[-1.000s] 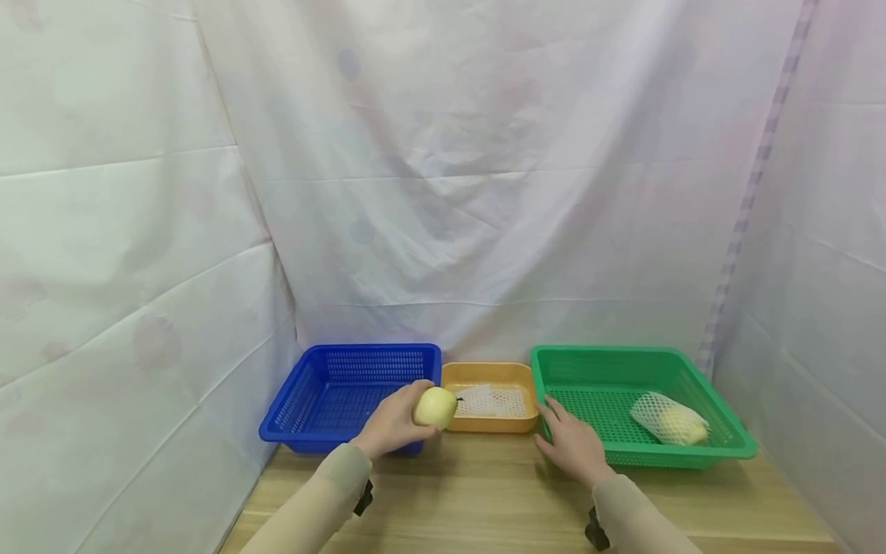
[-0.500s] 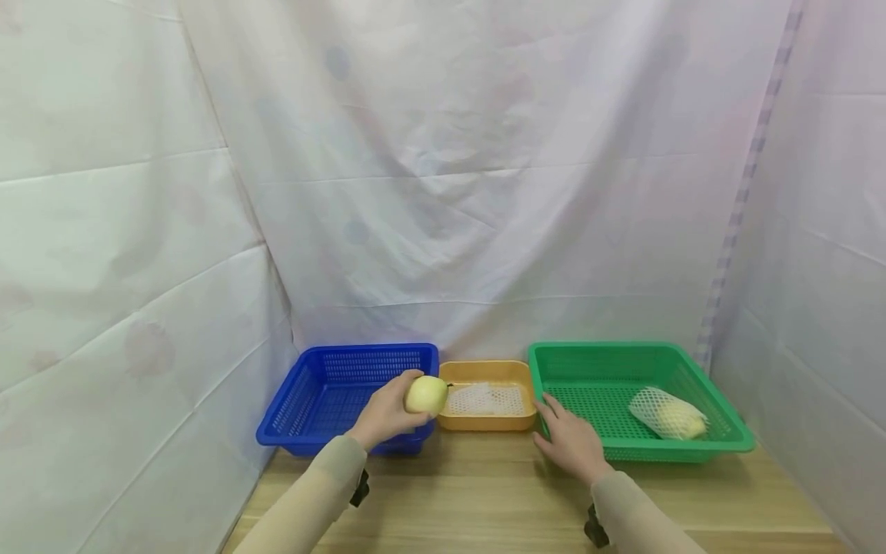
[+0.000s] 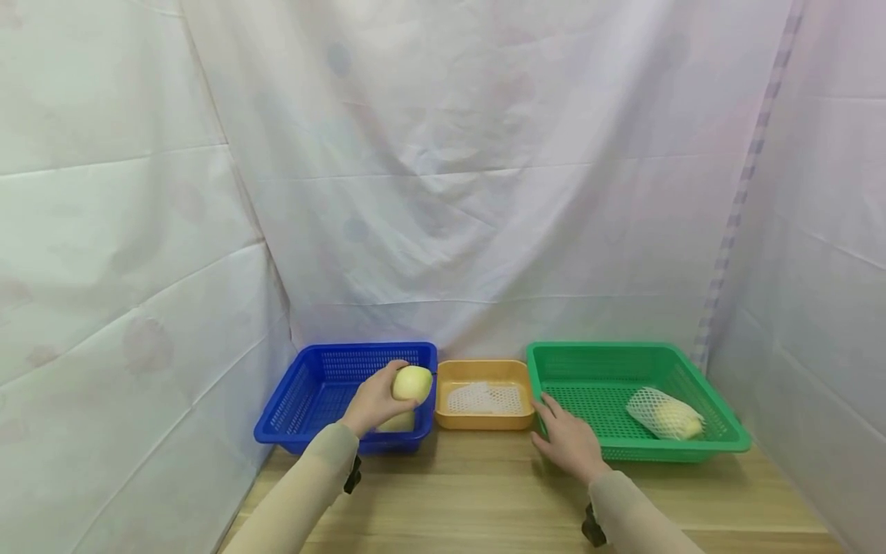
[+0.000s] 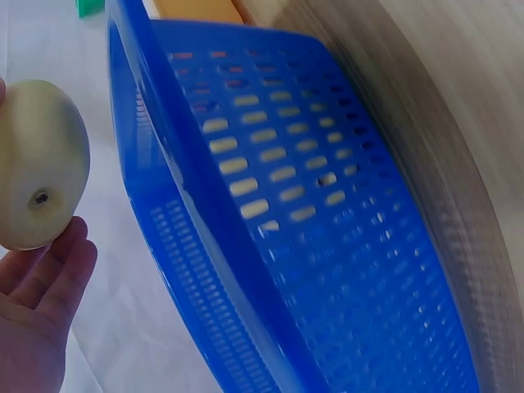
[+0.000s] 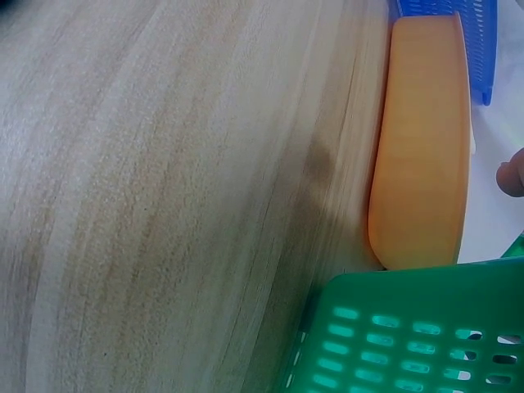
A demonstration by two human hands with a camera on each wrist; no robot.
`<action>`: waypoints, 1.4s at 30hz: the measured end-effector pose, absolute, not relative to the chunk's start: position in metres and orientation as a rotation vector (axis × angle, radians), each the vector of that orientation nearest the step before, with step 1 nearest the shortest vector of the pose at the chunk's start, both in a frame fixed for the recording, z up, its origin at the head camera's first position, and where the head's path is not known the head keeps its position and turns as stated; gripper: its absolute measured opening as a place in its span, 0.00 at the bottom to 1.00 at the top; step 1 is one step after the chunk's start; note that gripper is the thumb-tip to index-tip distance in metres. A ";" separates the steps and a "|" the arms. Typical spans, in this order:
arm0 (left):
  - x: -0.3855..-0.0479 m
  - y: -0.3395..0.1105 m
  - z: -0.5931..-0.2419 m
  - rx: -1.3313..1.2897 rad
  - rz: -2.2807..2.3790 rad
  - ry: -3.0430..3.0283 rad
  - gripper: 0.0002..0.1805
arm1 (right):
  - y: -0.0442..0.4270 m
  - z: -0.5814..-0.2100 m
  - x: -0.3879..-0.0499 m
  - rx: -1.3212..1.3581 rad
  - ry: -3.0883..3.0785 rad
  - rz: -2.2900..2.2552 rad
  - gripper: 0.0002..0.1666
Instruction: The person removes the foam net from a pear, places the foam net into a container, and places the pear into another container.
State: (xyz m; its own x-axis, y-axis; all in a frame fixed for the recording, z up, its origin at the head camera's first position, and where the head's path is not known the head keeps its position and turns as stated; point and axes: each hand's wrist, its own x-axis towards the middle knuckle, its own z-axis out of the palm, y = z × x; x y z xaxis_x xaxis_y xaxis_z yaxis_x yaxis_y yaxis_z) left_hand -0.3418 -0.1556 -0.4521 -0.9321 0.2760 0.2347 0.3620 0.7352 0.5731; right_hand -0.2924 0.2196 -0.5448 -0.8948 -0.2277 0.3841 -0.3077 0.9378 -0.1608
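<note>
My left hand grips a pale yellow-green pear above the right side of the blue basket. In the left wrist view, the fingers support the pear beside the basket's rim. Below the hand, a pale yellow thing, partly hidden, lies in the basket. My right hand has its fingers spread at the left rim of the green basket. In the right wrist view only a fingertip of that hand shows. A pear in a white foam net lies inside the green basket.
Between the two baskets stands a small orange tray holding white foam netting. All three sit at the back of a wooden table. White cloth hangs behind and along both sides.
My left hand has carried the pear leftward, from beside the orange tray to over the blue basket. The pale thing beneath it has come into sight. My right hand has stayed at the green basket.
</note>
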 end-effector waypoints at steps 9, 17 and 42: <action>-0.353 -0.171 -0.457 -0.423 -0.954 -2.789 0.41 | 0.219 -0.547 -0.294 0.384 -2.707 0.302 0.38; -0.356 -0.181 -0.460 -0.361 -0.932 -2.791 0.41 | 0.219 -0.548 -0.293 0.373 -2.714 0.296 0.38; -0.360 -0.206 -0.472 -0.097 -0.710 -2.894 0.40 | 0.219 -0.544 -0.292 0.364 -2.734 0.282 0.38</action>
State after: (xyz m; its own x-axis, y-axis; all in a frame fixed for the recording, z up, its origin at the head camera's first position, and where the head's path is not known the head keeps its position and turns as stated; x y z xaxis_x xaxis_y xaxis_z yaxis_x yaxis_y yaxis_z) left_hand -0.3596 -0.2062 -0.4718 -0.9851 0.0248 0.1704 0.1009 0.8853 0.4539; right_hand -0.2923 0.2187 -0.5444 -0.8994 -0.2136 0.3814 -0.2869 0.9467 -0.1463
